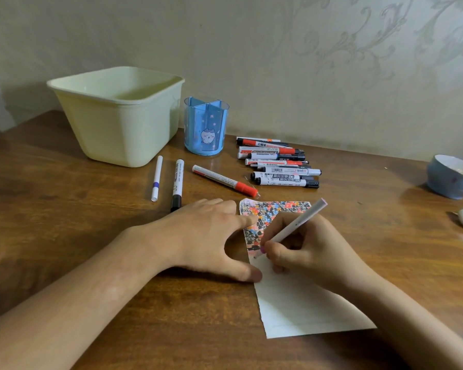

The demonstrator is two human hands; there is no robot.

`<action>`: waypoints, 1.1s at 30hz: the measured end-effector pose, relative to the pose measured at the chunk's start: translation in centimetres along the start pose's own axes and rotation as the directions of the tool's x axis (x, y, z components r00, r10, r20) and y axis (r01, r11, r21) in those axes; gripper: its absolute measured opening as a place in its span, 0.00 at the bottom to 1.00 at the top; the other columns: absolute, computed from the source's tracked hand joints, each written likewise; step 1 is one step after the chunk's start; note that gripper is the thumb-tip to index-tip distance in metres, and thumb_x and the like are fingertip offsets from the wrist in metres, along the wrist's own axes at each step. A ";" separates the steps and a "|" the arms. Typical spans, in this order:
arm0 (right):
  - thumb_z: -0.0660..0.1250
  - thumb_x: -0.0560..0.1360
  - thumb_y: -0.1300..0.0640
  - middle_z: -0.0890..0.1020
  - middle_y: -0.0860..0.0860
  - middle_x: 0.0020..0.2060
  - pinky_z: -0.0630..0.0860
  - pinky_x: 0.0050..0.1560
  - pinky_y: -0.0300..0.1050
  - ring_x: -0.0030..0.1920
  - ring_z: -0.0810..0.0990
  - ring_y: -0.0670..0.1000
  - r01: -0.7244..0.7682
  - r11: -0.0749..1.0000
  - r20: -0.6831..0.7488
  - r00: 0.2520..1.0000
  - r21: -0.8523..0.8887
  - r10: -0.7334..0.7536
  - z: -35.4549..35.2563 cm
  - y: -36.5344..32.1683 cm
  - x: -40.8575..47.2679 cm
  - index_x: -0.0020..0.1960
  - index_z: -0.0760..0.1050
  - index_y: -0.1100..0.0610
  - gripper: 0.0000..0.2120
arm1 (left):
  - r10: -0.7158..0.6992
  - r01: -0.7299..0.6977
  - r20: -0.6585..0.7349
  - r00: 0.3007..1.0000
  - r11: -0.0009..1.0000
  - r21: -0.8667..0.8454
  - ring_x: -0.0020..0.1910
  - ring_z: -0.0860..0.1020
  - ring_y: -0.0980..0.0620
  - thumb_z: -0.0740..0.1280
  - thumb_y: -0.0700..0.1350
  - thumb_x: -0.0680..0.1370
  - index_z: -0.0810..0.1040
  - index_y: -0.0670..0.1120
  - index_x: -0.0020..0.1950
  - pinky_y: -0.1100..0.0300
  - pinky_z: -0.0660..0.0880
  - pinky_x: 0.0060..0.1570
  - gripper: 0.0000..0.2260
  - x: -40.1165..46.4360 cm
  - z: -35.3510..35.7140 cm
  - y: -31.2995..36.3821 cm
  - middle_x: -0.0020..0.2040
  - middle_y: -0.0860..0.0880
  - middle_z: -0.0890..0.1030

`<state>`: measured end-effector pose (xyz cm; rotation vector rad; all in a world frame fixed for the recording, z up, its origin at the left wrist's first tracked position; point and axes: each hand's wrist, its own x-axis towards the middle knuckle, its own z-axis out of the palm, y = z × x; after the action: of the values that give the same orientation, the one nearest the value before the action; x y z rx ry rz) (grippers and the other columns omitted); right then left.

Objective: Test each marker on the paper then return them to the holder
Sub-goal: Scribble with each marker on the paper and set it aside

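right hand (302, 249) grips slim white marker (296, 226), scribbled paper (292, 297).

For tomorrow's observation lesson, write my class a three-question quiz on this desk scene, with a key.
1. True or false: the blue holder has markers standing in it.
2. Which hand holds the pen on the paper?
3. The red-capped marker lying alone is: A) in the cream tub, B) on the table, C) in the left hand.

Key: 1 false. 2 the right hand. 3 B.
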<state>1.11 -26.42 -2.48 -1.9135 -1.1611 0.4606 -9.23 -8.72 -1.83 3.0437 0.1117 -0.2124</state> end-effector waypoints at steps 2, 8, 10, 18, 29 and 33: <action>0.71 0.73 0.65 0.84 0.51 0.33 0.81 0.35 0.45 0.32 0.84 0.50 -0.008 1.000 -0.020 1.000 0.005 0.008 -0.1 0.0 0.0 0.41 0.81 0.56 0.06 | 0.002 -0.002 0.001 1.000 1.000 -0.008 0.49 0.63 0.56 0.59 0.78 0.67 0.55 0.61 0.79 0.67 0.59 0.39 0.44 0.0 0.0 0.0 0.46 0.58 0.62; 0.71 0.73 0.65 0.84 0.51 0.34 0.83 0.37 0.47 0.33 0.83 0.50 0.008 1.000 -0.002 1.000 -0.018 -0.008 -0.1 0.0 0.0 0.42 0.82 0.56 0.06 | 0.006 -0.006 0.003 1.000 1.000 -0.004 0.49 0.63 0.56 0.60 0.78 0.68 0.55 0.60 0.79 0.65 0.60 0.40 0.44 0.0 0.0 0.0 0.46 0.58 0.62; 0.71 0.73 0.65 0.84 0.50 0.34 0.82 0.36 0.46 0.32 0.83 0.50 0.009 1.000 -0.007 1.000 -0.008 -0.009 -0.1 0.0 0.0 0.42 0.81 0.55 0.06 | 0.004 -0.004 0.008 1.000 1.000 -0.008 0.49 0.63 0.56 0.60 0.78 0.68 0.55 0.60 0.79 0.63 0.61 0.41 0.44 0.0 0.0 0.0 0.46 0.58 0.62; 0.71 0.74 0.66 0.84 0.51 0.33 0.81 0.35 0.47 0.32 0.83 0.52 0.016 0.999 0.003 1.000 0.030 -0.016 -0.1 0.2 0.0 0.42 0.81 0.57 0.05 | 0.008 -0.008 0.004 1.000 1.000 0.001 0.49 0.64 0.56 0.59 0.78 0.68 0.54 0.60 0.79 0.66 0.60 0.40 0.44 -0.1 -0.1 0.0 0.46 0.58 0.63; 0.71 0.74 0.65 0.85 0.52 0.35 0.81 0.36 0.45 0.32 0.83 0.52 0.031 1.000 0.017 0.999 0.003 -0.031 0.0 0.4 0.1 0.43 0.82 0.57 0.05 | -0.004 0.004 0.026 1.000 1.000 0.003 0.49 0.64 0.57 0.59 0.78 0.67 0.53 0.61 0.79 0.60 0.61 0.43 0.44 -0.1 -0.1 0.0 0.45 0.59 0.62; 0.70 0.74 0.65 0.84 0.51 0.35 0.80 0.36 0.43 0.32 0.83 0.53 0.017 0.999 0.003 1.000 0.038 -0.017 -0.1 0.5 0.2 0.43 0.82 0.57 0.04 | -0.009 0.009 0.035 0.999 1.000 -0.012 0.50 0.65 0.57 0.59 0.79 0.67 0.53 0.61 0.79 0.61 0.63 0.44 0.45 0.0 -0.1 0.0 0.47 0.59 0.64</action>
<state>1.52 -26.38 -2.80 -1.8693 -1.1623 0.4739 -9.18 -8.68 -1.73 3.0260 0.1240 -0.2649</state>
